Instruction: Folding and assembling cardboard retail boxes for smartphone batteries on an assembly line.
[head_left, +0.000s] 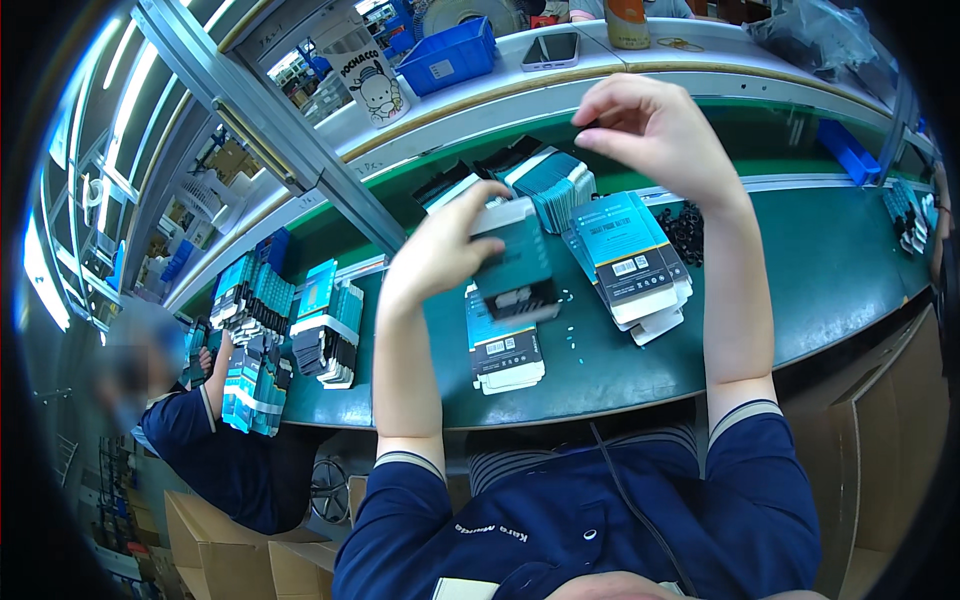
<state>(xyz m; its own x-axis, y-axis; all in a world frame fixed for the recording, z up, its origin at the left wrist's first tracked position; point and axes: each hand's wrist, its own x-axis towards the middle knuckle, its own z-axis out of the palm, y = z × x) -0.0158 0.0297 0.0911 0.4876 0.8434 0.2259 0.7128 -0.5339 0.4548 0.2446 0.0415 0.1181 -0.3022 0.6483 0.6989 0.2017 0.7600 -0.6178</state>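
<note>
My left hand grips a flat teal-and-black carton by its edge, thumb on top; the carton is blurred by motion. Raised above the bench to the right, my right hand pinches a small black piece between thumb and finger. Under the held carton lies a low stack of similar flat cartons. A taller, slightly fanned stack of cartons sits to its right. Beside that stack is a heap of small black pieces. Behind the left hand stands a bundle of cartons.
Small white bits dot the green bench. Banded carton bundles stand at left, near a co-worker's arm. A shelf above carries a blue bin and a phone. Cardboard boxes stand at right.
</note>
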